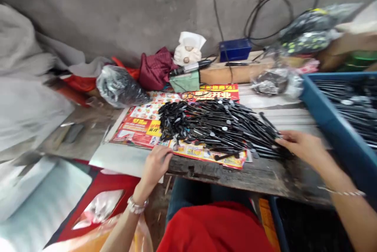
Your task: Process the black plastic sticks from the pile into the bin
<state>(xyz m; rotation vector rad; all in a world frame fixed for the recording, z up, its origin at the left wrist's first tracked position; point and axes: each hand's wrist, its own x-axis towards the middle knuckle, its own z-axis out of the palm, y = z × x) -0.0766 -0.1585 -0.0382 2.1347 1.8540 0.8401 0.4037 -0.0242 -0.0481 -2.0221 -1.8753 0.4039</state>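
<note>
A heap of long thin black pieces point(218, 126) lies on a red and yellow printed sheet point(135, 126) on a worn wooden table point(259, 177). Shorter black pieces point(171, 120) are gathered at the heap's left end. My left hand point(156, 163) rests at the table's front edge by the sheet, its fingers bent and close together; whether it holds anything is hidden. At the heap's right end my right hand point(300, 146) has its thumb and fingers pinched on the tip of a black piece point(269, 122).
A blue crate point(341, 126) with more black pieces stands right. Along the back are a bagged bundle point(118, 87), maroon cloth point(156, 69), green box point(185, 82), blue box point(235, 49) and clear bag point(273, 83). Cables hang on the wall.
</note>
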